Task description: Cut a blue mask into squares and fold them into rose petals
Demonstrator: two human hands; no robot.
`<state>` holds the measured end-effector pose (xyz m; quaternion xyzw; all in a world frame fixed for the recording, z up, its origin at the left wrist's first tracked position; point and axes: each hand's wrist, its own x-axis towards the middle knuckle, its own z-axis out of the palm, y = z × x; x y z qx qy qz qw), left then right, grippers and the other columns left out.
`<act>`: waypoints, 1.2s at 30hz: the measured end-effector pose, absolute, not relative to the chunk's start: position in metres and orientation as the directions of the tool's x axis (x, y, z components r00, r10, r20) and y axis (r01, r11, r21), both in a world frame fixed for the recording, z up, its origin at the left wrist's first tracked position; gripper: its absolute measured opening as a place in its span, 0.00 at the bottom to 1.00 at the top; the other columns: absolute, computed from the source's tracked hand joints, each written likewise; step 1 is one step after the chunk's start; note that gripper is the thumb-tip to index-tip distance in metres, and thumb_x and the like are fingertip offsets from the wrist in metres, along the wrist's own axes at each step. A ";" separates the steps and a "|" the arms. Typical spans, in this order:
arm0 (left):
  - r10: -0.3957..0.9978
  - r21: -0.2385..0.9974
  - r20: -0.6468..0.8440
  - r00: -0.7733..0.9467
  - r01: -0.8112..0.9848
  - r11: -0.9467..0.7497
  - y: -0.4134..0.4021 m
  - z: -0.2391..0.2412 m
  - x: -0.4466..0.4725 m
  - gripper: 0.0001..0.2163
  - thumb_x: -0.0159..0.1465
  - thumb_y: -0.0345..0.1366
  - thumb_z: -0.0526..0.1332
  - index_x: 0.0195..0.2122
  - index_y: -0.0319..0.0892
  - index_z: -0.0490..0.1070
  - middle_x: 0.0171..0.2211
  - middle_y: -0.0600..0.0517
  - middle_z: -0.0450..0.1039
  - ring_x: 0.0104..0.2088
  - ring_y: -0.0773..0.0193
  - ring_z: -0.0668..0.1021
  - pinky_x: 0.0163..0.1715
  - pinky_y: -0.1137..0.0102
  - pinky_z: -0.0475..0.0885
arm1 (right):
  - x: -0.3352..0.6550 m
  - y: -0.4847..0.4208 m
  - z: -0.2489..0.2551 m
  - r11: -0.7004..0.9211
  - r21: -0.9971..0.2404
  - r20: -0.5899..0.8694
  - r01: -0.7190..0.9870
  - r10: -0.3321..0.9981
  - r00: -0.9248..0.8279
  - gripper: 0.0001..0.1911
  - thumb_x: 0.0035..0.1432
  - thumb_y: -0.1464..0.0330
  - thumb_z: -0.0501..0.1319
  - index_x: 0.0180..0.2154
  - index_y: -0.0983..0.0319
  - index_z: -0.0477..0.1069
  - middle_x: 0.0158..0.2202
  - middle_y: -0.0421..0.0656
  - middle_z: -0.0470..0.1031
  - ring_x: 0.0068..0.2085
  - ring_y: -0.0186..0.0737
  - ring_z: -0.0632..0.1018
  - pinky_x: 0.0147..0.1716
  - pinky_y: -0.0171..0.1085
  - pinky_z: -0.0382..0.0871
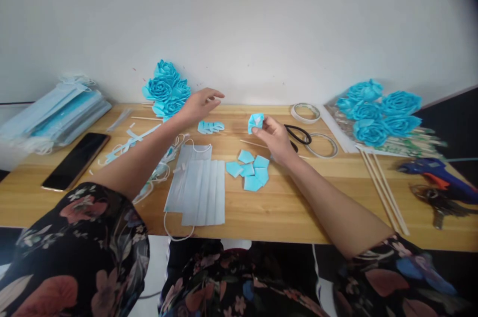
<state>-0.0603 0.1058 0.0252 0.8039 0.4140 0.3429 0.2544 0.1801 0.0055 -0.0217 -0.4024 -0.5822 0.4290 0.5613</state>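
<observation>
My right hand (pixel 275 138) pinches a cupped light-blue petal (pixel 255 122) between thumb and fingers, above the table. My left hand (pixel 203 103) is raised with its fingers apart and holds nothing. It hovers to the right of a bunch of blue flowers (pixel 166 86). Below it lies a small pile of fringed blue pieces (pixel 211 127). Several flat blue petal pieces (pixel 248 170) are spread in front of my right hand. Partly behind that hand are the black scissors handles (pixel 299 135).
Left of centre lie face masks (pixel 203 192), cut strips (pixel 130 142), a phone (pixel 76 161) and a mask stack (pixel 61 115). To the right are tape rolls (pixel 305 113), more blue flowers (pixel 377 110), wooden sticks (pixel 384 190) and a blue glue gun (pixel 442 177). A wall stands behind.
</observation>
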 end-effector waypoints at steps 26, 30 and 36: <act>0.920 0.975 0.176 0.351 0.070 -0.213 -0.007 0.024 -0.011 0.19 0.61 0.52 0.61 0.29 0.39 0.70 0.27 0.52 0.69 0.27 0.68 0.72 0.28 0.72 0.69 | 0.162 -0.010 -0.007 0.260 -0.951 0.290 -0.166 0.937 -0.194 0.29 0.53 0.61 0.68 0.56 0.55 0.65 0.35 0.38 0.75 0.39 0.38 0.77 0.42 0.38 0.73; 0.938 0.980 0.147 0.312 0.083 -0.181 -0.004 0.011 -0.013 0.16 0.56 0.48 0.66 0.27 0.39 0.69 0.22 0.55 0.66 0.23 0.69 0.69 0.26 0.72 0.66 | 0.162 -0.010 -0.008 0.246 -0.957 0.276 -0.155 0.934 -0.226 0.29 0.53 0.62 0.68 0.56 0.56 0.65 0.35 0.38 0.76 0.39 0.37 0.76 0.43 0.38 0.72; 0.933 0.967 0.191 0.307 0.104 -0.232 -0.010 0.009 -0.018 0.11 0.56 0.42 0.64 0.25 0.40 0.68 0.22 0.56 0.66 0.24 0.70 0.67 0.27 0.72 0.62 | 0.168 -0.012 -0.007 0.149 -0.981 0.186 -0.125 0.910 -0.371 0.29 0.52 0.62 0.69 0.55 0.57 0.68 0.42 0.40 0.77 0.43 0.39 0.77 0.44 0.38 0.72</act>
